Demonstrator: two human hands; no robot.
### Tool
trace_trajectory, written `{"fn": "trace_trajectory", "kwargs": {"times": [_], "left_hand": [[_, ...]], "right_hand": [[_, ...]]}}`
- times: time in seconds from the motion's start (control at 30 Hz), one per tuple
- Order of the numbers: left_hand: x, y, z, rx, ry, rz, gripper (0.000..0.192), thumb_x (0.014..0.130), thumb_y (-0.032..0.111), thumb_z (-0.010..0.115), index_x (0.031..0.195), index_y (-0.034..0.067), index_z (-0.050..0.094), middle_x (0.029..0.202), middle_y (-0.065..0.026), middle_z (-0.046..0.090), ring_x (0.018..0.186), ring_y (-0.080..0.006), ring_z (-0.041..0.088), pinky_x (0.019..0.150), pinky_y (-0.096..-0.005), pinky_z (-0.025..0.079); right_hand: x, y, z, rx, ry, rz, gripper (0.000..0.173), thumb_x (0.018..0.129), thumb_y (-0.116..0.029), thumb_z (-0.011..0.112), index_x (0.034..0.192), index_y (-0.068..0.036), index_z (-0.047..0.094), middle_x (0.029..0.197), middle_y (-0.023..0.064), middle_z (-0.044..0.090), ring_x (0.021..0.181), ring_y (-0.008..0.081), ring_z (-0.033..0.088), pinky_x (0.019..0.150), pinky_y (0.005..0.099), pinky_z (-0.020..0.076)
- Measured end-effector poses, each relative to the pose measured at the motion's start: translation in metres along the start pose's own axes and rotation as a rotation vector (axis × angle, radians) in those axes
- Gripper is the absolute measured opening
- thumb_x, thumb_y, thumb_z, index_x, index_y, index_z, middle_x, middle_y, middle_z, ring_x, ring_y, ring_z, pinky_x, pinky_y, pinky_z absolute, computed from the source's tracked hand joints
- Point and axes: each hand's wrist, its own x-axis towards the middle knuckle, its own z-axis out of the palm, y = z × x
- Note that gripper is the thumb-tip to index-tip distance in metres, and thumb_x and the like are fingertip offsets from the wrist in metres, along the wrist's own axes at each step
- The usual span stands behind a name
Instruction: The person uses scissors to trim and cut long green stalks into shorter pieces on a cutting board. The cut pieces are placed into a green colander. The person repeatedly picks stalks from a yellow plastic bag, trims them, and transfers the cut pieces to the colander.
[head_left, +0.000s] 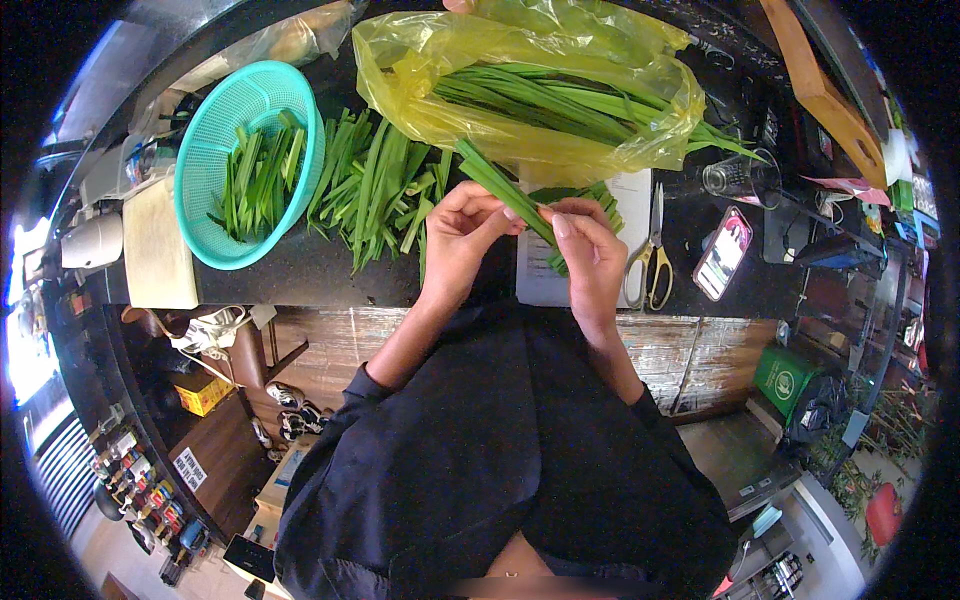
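Note:
Both my hands hold one small bunch of long, flat green leaves (499, 182) over the black counter. My left hand (471, 232) pinches it near the middle, and my right hand (589, 251) grips its lower right end. Behind them lies an open yellow plastic bag (405, 97) with long green leaves (540, 101) in it. Cut leaves (375, 180) are heaped left of my hands, beside a turquoise plastic colander (199, 180) holding more cut leaves (259, 180). Partly hidden by my right hand, further leaf pieces (600, 202) rest on a white printed sheet (536, 281).
Scissors (651, 262) with cream-coloured handles lie right of the sheet, then a lit phone (722, 253). A clear glass (724, 180) lies behind the phone. A cutting board (157, 247) sits at the counter's left, and a wooden piece (832, 105) stands at the back right.

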Motion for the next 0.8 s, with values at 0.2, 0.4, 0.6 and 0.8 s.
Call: {"fn": "trace_trajectory", "kwargs": {"times": [0.2, 0.4, 0.6, 0.8], "left_hand": [[-0.001, 0.006, 0.001, -0.080, 0.000, -0.044, 0.014, 0.086, 0.000, 0.063, 0.099, -0.002, 0.058, 0.089, -0.0099, 0.068, 0.078, -0.0140, 0.065, 0.072, -0.0264, 0.053], [-0.004, 0.012, 0.006, 0.036, -0.029, -0.014, 0.013, 0.085, 0.002, 0.065, 0.095, -0.001, 0.057, 0.086, -0.0072, 0.066, 0.078, -0.0120, 0.064, 0.071, -0.0249, 0.052], [0.002, 0.015, -0.008, 0.132, 0.073, 0.018, 0.011, 0.084, 0.001, 0.066, 0.090, 0.001, 0.057, 0.079, -0.0059, 0.065, 0.072, -0.0111, 0.063, 0.069, -0.0238, 0.051], [0.002, 0.028, -0.035, 0.075, 0.261, 0.103, 0.013, 0.082, 0.003, 0.069, 0.088, 0.002, 0.057, 0.076, -0.0046, 0.065, 0.067, -0.0117, 0.063, 0.065, -0.0253, 0.052]], "right_hand": [[0.000, 0.003, 0.001, 0.244, -0.002, 0.153, 0.023, 0.079, 0.003, 0.068, 0.100, 0.000, 0.060, 0.099, 0.0070, 0.059, 0.089, 0.0118, 0.057, 0.079, 0.0240, 0.0461], [-0.001, 0.004, 0.004, 0.265, 0.068, 0.155, 0.027, 0.078, 0.005, 0.069, 0.102, -0.001, 0.058, 0.097, 0.0064, 0.060, 0.090, 0.0116, 0.057, 0.079, 0.0247, 0.0469], [-0.014, 0.016, -0.021, -0.065, 0.192, 0.080, 0.020, 0.081, -0.005, 0.069, 0.099, -0.002, 0.061, 0.092, 0.0053, 0.063, 0.087, 0.0118, 0.059, 0.078, 0.0258, 0.0482], [-0.037, 0.043, -0.104, -0.785, 0.213, 0.331, 0.026, 0.079, -0.008, 0.067, 0.103, -0.004, 0.061, 0.092, 0.0112, 0.061, 0.086, 0.0229, 0.060, 0.075, 0.0334, 0.0477]]}}
